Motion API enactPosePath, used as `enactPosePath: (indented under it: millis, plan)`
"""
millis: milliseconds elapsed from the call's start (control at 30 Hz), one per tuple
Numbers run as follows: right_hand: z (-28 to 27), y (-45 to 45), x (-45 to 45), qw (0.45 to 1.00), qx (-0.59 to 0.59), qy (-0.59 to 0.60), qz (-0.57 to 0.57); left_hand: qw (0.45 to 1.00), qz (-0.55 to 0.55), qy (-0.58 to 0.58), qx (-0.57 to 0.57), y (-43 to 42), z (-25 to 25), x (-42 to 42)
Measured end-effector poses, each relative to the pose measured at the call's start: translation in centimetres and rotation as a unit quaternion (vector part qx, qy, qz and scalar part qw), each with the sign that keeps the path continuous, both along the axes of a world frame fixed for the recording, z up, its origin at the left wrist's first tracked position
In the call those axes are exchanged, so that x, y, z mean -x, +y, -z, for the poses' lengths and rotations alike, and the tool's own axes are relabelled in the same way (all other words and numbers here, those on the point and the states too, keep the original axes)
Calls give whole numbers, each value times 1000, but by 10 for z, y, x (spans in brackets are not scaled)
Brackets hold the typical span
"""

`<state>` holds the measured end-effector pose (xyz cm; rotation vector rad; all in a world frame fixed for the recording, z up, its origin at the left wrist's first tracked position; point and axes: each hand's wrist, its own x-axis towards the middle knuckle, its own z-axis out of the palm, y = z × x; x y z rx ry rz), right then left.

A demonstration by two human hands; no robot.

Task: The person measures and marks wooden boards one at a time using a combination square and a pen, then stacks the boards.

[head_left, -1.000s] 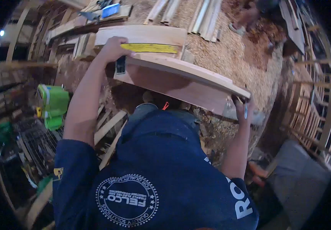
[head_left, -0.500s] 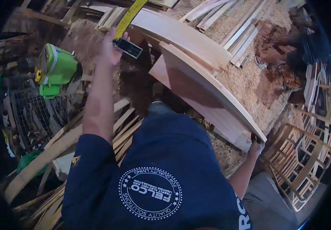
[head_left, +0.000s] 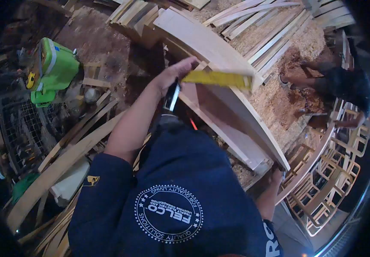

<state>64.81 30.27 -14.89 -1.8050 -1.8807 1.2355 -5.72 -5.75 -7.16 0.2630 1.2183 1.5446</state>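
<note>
My left hand (head_left: pixel 175 76) is closed around a try square (head_left: pixel 219 79) with a yellow blade and a dark handle. The blade points right, partly crossing the top edge of a curved wooden board (head_left: pixel 253 111); whether it touches is unclear. That board stands on edge in front of my body, with flat wood along its lower side. At its near right end, my right hand (head_left: pixel 275 176) grips the board, its fingers partly hidden. Just beyond lies another wide curved board (head_left: pixel 204 36).
A green cooler box (head_left: pixel 58 64) stands at left beside wire mesh. Wood strips (head_left: pixel 275 38) lie on sawdust at the back. Another person (head_left: pixel 343 83) is at the right, near wooden chair-like frames (head_left: pixel 322 188). Long curved planks (head_left: pixel 65 167) lie at lower left.
My left hand has moved right and closer to the board, turning the try square so its blade swings from upward to rightward. The board's right end and my right hand sit slightly lower.
</note>
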Motion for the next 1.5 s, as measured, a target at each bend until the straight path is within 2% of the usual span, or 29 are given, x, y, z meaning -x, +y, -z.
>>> enactPosePath:
  millis: [33,67,167,267,333,367,400,500,533,600,633,700,767,867,900,933,1000,1067,1100,1133,1200,1233,1267,1300,1333,1367,1400,1433,1500]
  plan:
    - [-7,0,8,1000,-1,-26,-11,999,53,7,9,13,0,-1]
    - [-9,-14,22,994,-92,53,6,996,68,45,18,26,-13,-11]
    - [-53,-19,47,994,33,-47,94,991,110,62,48,51,-15,-4]
    - [-79,-40,82,961,59,184,196,985,108,86,107,77,-12,13]
    - [-70,-36,90,919,67,326,209,986,159,-8,52,90,11,34]
    - [-61,-30,90,937,58,254,232,981,185,-55,24,96,23,42]
    - [-70,-37,123,949,49,180,255,988,140,-57,28,98,12,35]
    - [-85,-37,197,980,45,-22,192,995,63,19,74,113,-4,22]
    - [-67,-36,202,985,44,50,156,997,55,-2,52,110,-8,20]
    - [-30,-21,225,990,56,56,119,999,28,-37,5,97,-1,23]
    - [-11,-7,241,991,69,-12,117,998,14,-54,-19,85,2,27]
    - [4,9,288,986,93,-2,141,993,-48,-100,-24,52,8,35]
    - [-1,-3,361,963,116,151,189,977,-172,-127,9,10,22,47]
    - [-7,7,439,954,115,227,159,947,-298,-108,53,-83,66,73]
    - [11,26,450,951,128,249,129,912,-372,-118,128,-109,58,75]
    - [33,45,458,947,141,269,102,879,-442,-140,115,-152,94,84]
    - [59,63,487,937,128,314,84,821,-513,-177,177,-199,79,86]
    - [99,78,505,877,171,437,108,807,-546,-162,153,-217,43,75]
    - [105,85,512,933,105,325,112,801,-542,-158,201,-229,43,76]
    - [105,88,521,971,40,208,114,761,-590,-146,226,-248,54,77]
    - [67,80,537,991,3,96,92,783,-567,-150,209,-282,73,80]
    - [81,85,534,993,-56,90,52,794,-553,-153,202,-286,77,84]
    - [96,91,526,990,-114,82,14,802,-524,-143,251,-238,33,73]
    - [91,90,519,984,-160,55,-48,817,-506,-94,261,-222,31,75]
    - [66,83,523,972,-206,28,-110,831,-486,-44,266,-206,33,79]
    - [-11,38,540,984,-131,-23,-115,845,-464,5,267,-186,34,82]
    - [-22,17,535,971,-157,35,-179,858,-438,47,264,-142,13,76]
    - [-44,-16,530,970,-105,91,-200,894,-341,116,267,-116,10,77]
    - [-87,-76,512,930,-150,94,-321,926,-128,251,250,-64,4,73]
